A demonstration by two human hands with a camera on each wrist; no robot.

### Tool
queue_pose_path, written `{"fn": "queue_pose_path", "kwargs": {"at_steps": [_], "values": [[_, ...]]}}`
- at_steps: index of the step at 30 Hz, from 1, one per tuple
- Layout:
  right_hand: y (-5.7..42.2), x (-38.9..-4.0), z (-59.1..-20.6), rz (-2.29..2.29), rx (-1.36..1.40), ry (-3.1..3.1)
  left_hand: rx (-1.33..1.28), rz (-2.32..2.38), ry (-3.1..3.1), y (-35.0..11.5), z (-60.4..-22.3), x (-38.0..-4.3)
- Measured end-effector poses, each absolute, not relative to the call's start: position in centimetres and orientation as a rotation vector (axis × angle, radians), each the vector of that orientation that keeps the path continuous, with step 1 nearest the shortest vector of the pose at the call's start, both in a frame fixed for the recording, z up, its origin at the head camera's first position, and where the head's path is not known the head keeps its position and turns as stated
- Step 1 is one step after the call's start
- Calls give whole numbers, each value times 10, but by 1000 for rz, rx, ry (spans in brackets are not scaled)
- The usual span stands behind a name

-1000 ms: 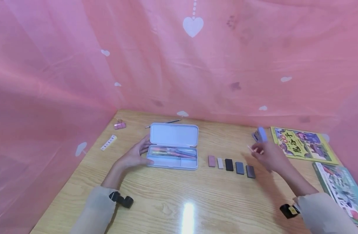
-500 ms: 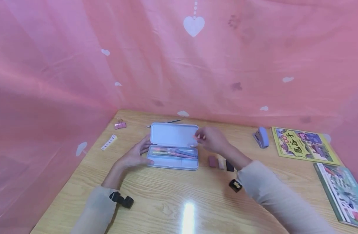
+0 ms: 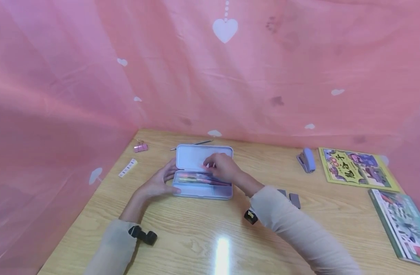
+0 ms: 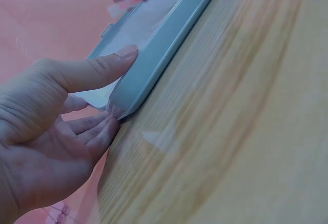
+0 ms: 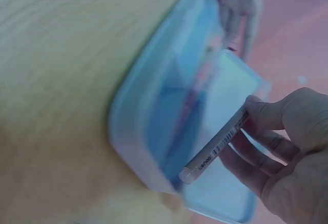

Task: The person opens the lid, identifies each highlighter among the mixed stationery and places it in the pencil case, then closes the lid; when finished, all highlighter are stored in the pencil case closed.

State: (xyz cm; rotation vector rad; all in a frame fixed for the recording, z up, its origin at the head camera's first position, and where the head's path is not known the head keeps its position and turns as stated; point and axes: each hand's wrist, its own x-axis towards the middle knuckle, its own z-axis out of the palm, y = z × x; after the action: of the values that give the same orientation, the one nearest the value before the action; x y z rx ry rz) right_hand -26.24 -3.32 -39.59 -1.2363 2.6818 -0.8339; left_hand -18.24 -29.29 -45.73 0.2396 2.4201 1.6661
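A pale blue pencil case (image 3: 193, 190) lies with its lid up on the wooden table. Several coloured pens (image 3: 193, 178) fill its back compartment. My left hand (image 3: 157, 184) grips the case's left end, thumb on the front rim and fingers round the side. Above the back compartment, in front of the raised lid, my right hand (image 3: 224, 168) pinches a slim pen (image 5: 218, 144) with a barcode label. In the left wrist view the pen shows a pinkish part near a pale end. Two dark erasers, a blue-grey eraser (image 3: 282, 192) and a dark grey eraser (image 3: 294, 200), show beyond my right sleeve.
Behind the case lies a pencil (image 3: 203, 142). A pink binder clip (image 3: 140, 147) and a white patterned strip (image 3: 128, 167) are on the left. A purple stapler (image 3: 306, 160), a yellow book (image 3: 357, 170) and a green-edged book (image 3: 402, 225) are on the right.
My right hand has travelled left with the pen, from near the stapler to over the case. My right arm now covers some of the erasers. The left hand keeps its place.
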Motion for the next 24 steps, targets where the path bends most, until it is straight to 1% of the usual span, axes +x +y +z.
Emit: {"fn": "queue_pose_path", "kwargs": {"at_steps": [6,10,18,24], "values": [[-39,-260,-415,-697,-1131,2711,238,1661,2416,-293,-457,-183],[-38,-259,-419,-593,-1119,2704,275,1685,2388,-292,-458,-185],[-37,-260,-419,-596,-1143,2695,315,1698,2398,-293,-459,-188],[-28,-263,-406,-718,-1145,2737,290,1680,2421,-294,-459,-186]]}}
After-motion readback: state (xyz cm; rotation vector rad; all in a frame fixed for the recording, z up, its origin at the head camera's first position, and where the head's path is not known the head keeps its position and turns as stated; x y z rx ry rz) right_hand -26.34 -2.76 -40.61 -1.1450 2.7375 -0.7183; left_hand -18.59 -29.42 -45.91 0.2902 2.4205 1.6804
